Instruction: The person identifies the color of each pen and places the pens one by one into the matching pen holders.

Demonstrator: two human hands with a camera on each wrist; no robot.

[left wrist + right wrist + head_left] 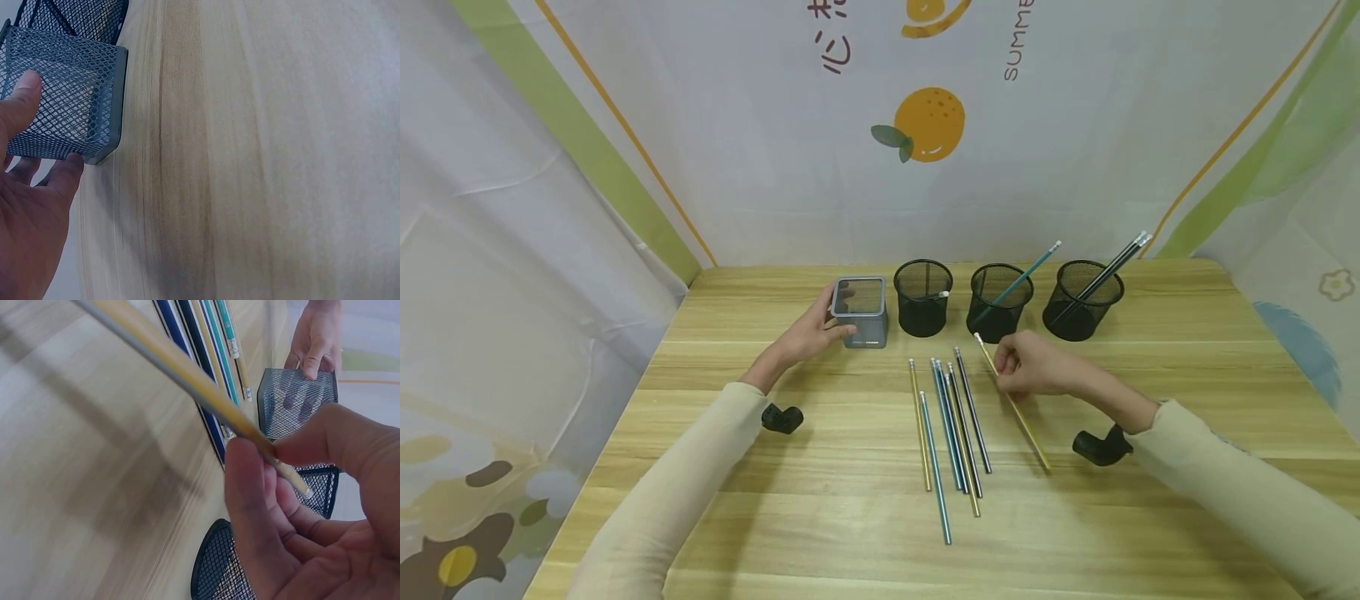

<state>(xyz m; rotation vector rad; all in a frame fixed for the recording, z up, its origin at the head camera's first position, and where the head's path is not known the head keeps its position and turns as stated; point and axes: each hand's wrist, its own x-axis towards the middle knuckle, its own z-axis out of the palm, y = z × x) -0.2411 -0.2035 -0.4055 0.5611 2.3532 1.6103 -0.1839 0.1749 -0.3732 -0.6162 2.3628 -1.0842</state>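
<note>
Gold pencil (195, 381) — right hand (1034, 364) pinches | square mesh cup (870, 327) — left hand (808, 337) holds

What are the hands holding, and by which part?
The right hand pinches a yellow pencil toward its eraser end; the left hand holds the gray square cup round its left side.

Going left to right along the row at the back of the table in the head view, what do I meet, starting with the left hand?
Left hand → gray square holder → plain black cup → black cup with the teal pencil → black cup with dark pencils.
</note>
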